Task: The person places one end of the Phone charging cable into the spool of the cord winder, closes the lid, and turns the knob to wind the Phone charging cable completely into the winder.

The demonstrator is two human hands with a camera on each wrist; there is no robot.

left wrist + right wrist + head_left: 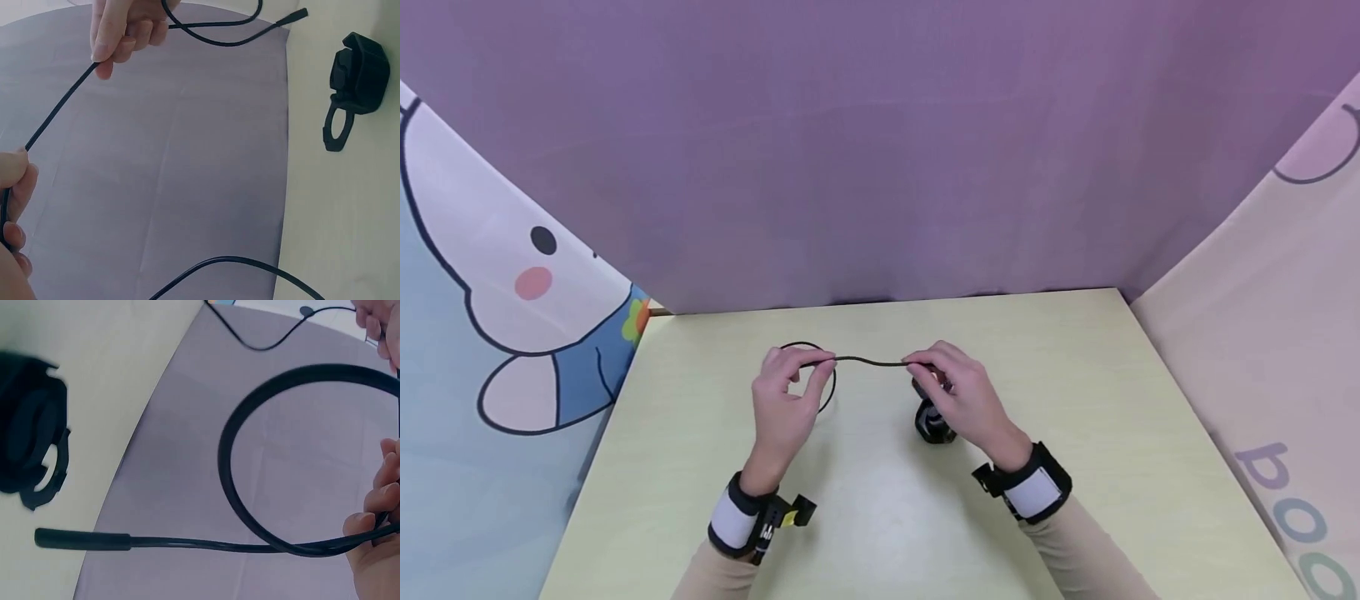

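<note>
Nearest, two beige sleeves (1086, 550) reach in over the near part of the table (865, 533), with a black-and-white wrist strap (1037, 487) on the right arm and a similar band (735, 521) on the left. Beyond them, above the middle of the table, the person holds a thin black cable (872, 362). The left hand (784, 408), over the table's left half, has its grip clamped on the cable, thumb and fingers together; the right hand (966, 400), further right above the table, pinches it likewise, so a slightly wavy stretch runs between the two. From the right hand hang a loop (226, 456) and a thicker cable end (81, 539), also above the table. A black device (932, 423) with a small ring-like part sits on the table, below the right hand in the head view. Past the table's far edge hangs a purple backdrop (880, 167); a cartoon-printed panel (475, 508) flanks the table's left side, a pale lettered panel (1247, 333) its right
</note>
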